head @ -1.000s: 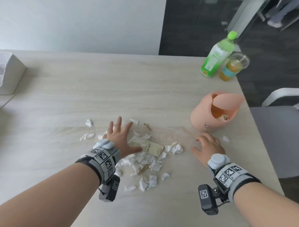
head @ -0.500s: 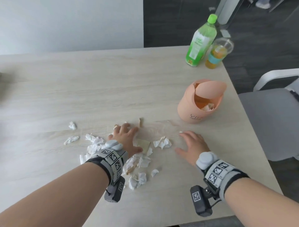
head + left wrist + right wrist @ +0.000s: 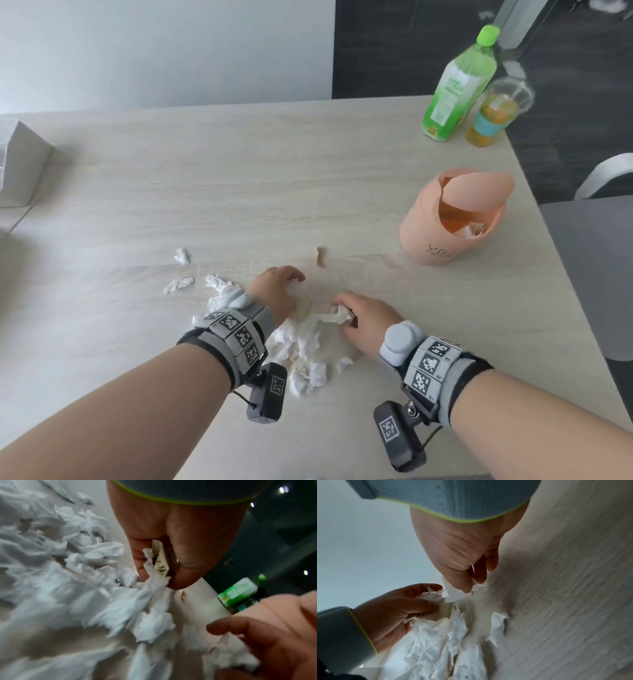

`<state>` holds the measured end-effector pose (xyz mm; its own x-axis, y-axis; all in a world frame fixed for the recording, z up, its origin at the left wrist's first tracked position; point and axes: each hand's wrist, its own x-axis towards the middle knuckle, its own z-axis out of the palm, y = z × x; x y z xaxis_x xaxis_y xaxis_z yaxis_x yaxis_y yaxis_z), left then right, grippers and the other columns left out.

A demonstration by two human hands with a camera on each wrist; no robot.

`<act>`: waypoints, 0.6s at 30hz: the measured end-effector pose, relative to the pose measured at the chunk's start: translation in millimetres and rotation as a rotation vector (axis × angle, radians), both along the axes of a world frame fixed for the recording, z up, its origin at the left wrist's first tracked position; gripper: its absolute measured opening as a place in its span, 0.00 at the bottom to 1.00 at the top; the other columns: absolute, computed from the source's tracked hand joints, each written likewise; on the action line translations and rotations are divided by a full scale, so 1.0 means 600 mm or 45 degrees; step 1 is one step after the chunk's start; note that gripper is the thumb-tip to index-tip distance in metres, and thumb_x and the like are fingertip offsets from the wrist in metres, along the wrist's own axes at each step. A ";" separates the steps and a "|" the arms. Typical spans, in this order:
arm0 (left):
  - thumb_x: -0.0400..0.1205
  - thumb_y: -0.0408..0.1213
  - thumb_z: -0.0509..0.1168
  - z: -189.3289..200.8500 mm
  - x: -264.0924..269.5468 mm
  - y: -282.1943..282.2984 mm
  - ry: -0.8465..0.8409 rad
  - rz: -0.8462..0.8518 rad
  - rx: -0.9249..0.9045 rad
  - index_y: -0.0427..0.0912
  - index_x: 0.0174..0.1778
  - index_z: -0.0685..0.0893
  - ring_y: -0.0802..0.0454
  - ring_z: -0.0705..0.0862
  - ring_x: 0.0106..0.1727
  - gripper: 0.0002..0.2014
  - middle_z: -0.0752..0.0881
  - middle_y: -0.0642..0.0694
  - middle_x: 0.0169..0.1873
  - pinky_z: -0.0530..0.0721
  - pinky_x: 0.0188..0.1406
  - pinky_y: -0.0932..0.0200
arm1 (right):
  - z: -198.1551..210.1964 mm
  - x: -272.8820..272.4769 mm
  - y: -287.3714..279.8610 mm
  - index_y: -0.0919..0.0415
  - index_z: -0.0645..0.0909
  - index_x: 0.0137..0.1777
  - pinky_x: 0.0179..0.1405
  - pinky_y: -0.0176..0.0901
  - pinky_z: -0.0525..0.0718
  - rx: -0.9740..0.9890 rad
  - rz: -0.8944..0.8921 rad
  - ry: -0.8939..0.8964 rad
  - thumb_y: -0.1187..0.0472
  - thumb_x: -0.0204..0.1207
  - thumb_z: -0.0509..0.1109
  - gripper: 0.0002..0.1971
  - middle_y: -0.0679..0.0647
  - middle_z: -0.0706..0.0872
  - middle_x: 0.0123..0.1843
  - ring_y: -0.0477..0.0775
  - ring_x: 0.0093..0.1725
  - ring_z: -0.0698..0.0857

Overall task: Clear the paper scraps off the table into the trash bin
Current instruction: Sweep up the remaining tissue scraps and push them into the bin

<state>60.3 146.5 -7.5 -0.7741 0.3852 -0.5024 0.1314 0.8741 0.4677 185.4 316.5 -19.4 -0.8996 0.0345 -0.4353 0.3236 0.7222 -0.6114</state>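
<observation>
Torn white paper scraps (image 3: 301, 349) lie in a heap on the pale wood table (image 3: 239, 192) between my two hands. My left hand (image 3: 294, 284) curls over the heap's left side. In the left wrist view it (image 3: 154, 568) grips white scraps and a beige printed slip (image 3: 160, 562). My right hand (image 3: 346, 315) holds a crumpled white scrap (image 3: 339, 313) at the heap's right; its thumb and fingers (image 3: 471, 582) pinch that scrap. The pink trash bin (image 3: 445, 222), lid tipped open with paper inside, stands to the far right of the hands.
Two white scraps (image 3: 181, 256) (image 3: 178, 284) and more behind my left wrist (image 3: 219, 291) lie left of the heap; a brown sliver (image 3: 321, 256) lies beyond it. A green bottle (image 3: 455, 85) and a drink cup (image 3: 496, 113) stand at the far right corner, a white box (image 3: 17, 164) at the left edge, a grey chair (image 3: 592, 267) beside the table.
Both hands have drawn together, sweeping the spread scraps into one heap. Their fingers went from flat and spread to curled round paper.
</observation>
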 end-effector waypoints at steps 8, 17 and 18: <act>0.72 0.28 0.72 0.113 0.012 0.039 -0.139 0.246 0.602 0.61 0.46 0.87 0.50 0.87 0.40 0.19 0.84 0.53 0.50 0.88 0.35 0.59 | 0.076 0.002 0.018 0.40 0.75 0.63 0.52 0.40 0.81 -0.436 -0.364 0.111 0.32 0.72 0.69 0.23 0.32 0.82 0.58 0.35 0.53 0.83; 0.68 0.25 0.64 0.171 0.051 0.149 -0.673 0.421 1.216 0.38 0.50 0.88 0.37 0.85 0.43 0.17 0.89 0.36 0.45 0.82 0.42 0.45 | 0.139 -0.002 0.061 0.61 0.82 0.48 0.35 0.46 0.82 -0.909 -0.868 0.261 0.57 0.77 0.75 0.08 0.50 0.85 0.37 0.47 0.34 0.84; 0.68 0.24 0.62 0.176 0.055 0.163 -0.704 0.417 1.236 0.35 0.51 0.87 0.37 0.84 0.43 0.17 0.88 0.35 0.44 0.82 0.40 0.46 | 0.143 0.000 0.068 0.62 0.80 0.47 0.36 0.46 0.84 -0.924 -0.929 0.270 0.58 0.77 0.75 0.09 0.50 0.85 0.37 0.48 0.35 0.84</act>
<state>93.5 244.5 98.4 -0.6750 0.6158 -0.4063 -0.4657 0.0716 0.8821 185.6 357.1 66.2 -0.8257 0.3931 -0.4045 0.3684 -0.1671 -0.9145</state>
